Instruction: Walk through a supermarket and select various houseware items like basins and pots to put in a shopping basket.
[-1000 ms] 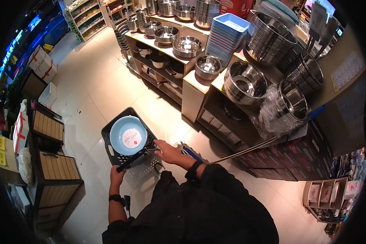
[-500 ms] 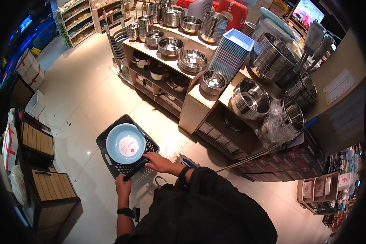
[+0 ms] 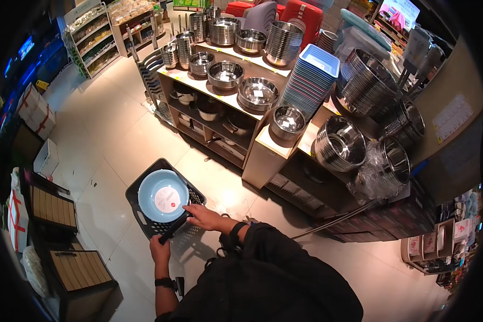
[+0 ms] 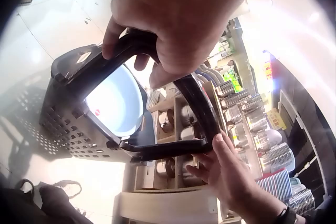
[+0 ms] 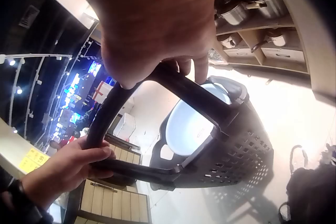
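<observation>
A black perforated basket point(image 3: 197, 197) holds a light blue basin point(image 3: 148, 188) with a round white label inside. Its black handle point(image 4: 202, 106) is raised toward the person. The left hand point(image 3: 160, 251) grips one corner of the handle; in the left wrist view its fingers curl round the bar. At the opposite corner the right hand point(image 3: 206, 219) holds the handle, its fingers bent over the bar in the right wrist view point(image 5: 157, 35). Part of the basin's near side is hidden by the handle and the right hand.
Shelves ahead and right carry steel bowls point(image 3: 258, 94), a stack of blue trays point(image 3: 312, 72) and pots below. Wooden-fronted cabinets point(image 3: 80, 268) stand at the left. Tiled floor point(image 3: 112, 134) lies around the basket. Boxes point(image 3: 381, 220) are stacked at the right.
The head view has tilted up and shifted, showing more of the far shelves. Both hands keep hold of the handle, the right hand lying flatter over its corner than a second ago.
</observation>
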### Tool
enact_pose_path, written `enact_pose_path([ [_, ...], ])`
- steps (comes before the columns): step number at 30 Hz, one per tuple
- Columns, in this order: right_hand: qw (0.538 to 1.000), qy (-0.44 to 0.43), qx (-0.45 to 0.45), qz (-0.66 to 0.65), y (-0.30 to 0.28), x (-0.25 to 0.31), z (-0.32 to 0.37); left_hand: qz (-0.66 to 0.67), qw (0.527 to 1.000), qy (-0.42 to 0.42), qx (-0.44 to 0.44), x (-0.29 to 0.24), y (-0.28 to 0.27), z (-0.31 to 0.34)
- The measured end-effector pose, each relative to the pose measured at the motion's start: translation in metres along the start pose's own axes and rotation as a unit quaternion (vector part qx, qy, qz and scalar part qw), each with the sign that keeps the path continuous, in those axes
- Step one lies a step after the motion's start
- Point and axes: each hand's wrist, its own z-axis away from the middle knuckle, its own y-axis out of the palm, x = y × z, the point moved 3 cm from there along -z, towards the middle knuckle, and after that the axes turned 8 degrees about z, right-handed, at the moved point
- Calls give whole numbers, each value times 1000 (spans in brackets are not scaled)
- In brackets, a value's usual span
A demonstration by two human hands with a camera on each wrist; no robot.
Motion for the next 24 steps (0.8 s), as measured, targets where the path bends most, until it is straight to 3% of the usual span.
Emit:
enact_pose_path([
  [9,997,-31,-65,-22,-13,-27,-84,40,999,-17,13,13,-1,-84],
  [11,1000,-16,-4,-18,-21,-26,-101,30,999,-32,17,5,-9,-97],
  [19,999,-5,-38,-15,-26,-45,-154,65,994,-80,45,35,0,-147],
  [21,998,19,-19,-52,-24,-54,-163,72,992,-95,45,35,-1,-153],
  [22,996,58,40,-56,-44,-45,-158,70,992,-93,37,34,-2,-156],
  [24,995,47,41,-74,-50,-46,-164,68,992,-93,44,23,-6,-161],
])
